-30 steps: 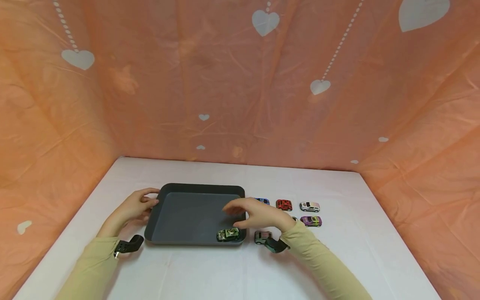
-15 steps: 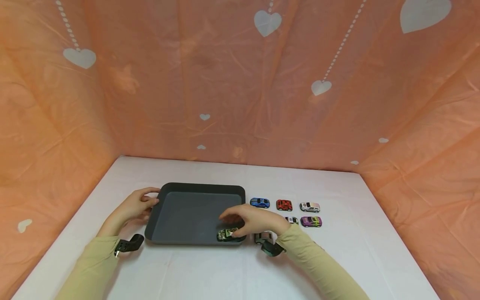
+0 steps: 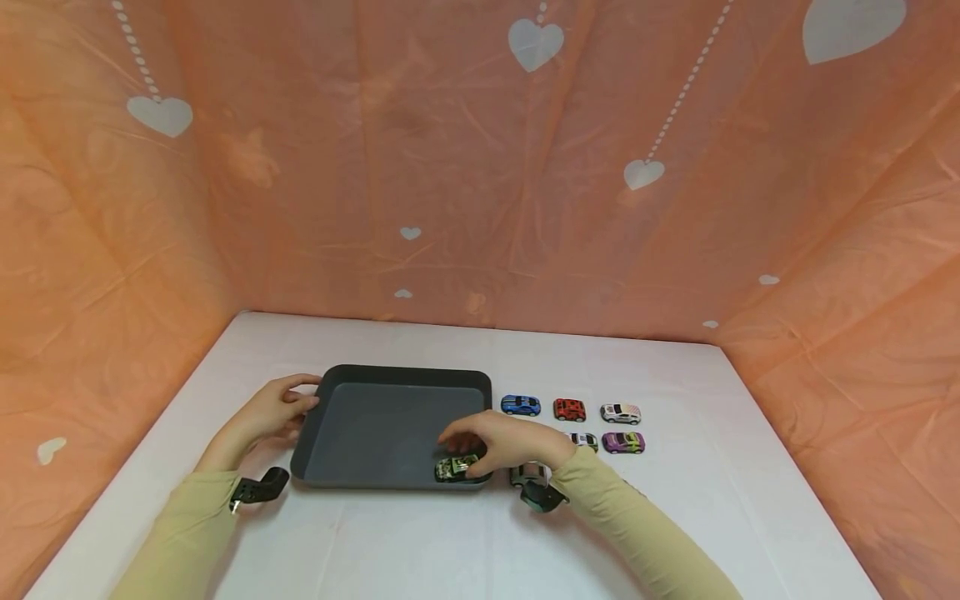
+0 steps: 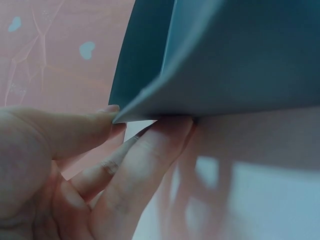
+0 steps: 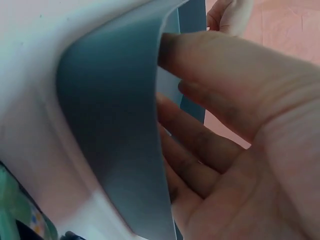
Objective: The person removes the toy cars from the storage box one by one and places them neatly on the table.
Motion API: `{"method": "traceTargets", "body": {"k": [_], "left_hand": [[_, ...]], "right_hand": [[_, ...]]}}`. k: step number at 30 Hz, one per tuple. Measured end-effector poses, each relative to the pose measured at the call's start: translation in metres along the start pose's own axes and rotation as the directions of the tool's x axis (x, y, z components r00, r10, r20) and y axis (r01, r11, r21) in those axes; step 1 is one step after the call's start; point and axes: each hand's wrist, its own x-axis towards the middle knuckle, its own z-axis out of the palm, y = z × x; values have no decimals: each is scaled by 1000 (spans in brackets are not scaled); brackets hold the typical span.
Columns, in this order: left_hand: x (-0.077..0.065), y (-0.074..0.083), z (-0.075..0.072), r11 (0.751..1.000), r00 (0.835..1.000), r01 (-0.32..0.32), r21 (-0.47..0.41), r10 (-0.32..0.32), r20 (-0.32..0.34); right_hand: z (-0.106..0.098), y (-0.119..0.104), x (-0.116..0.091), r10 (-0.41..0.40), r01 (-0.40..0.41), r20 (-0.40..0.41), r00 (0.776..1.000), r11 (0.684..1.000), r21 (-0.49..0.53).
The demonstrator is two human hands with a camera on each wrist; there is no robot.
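Note:
A dark grey tray [image 3: 375,421] lies on the white table. At its left side my left hand [image 3: 262,414] pinches the rim, with the thumb on the edge and fingers [image 4: 145,170] underneath in the left wrist view. Inside the tray's front right corner sits a green camouflage toy car [image 3: 452,469]. My right hand [image 3: 513,437] reaches over the right rim and holds this car, thumb at its near right end, fingers curled behind it. The tray wall [image 5: 115,115] hides the car and the fingertips in the right wrist view.
Right of the tray stand a blue toy car [image 3: 521,405], a red one [image 3: 570,409], a white one [image 3: 621,413] and a purple one [image 3: 624,442]. The right forearm partly covers another white car [image 3: 585,441]; a grey car [image 3: 528,475] sits beneath the wrist.
My right hand has come down from above the tray onto the green camouflage toy car and taken hold of it. The left hand has stayed at the tray's rim.

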Motion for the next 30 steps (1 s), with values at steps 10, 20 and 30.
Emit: {"method": "traceTargets", "body": {"k": [10,20,30], "left_hand": [[-1,2,1,1000,1000,-4,12,4,-7],[-1,1,1,1000,1000,16,14,-16,-10],[-1,2,2,1000,999,26,15,-26,-18]], "right_hand": [[-3,-5,3,48,-46,50,998,998,-38],[-2,-5,9,53,-49,65,996,997,-63],[1,-4,15,48,-42,69,996,995,-85]]}}
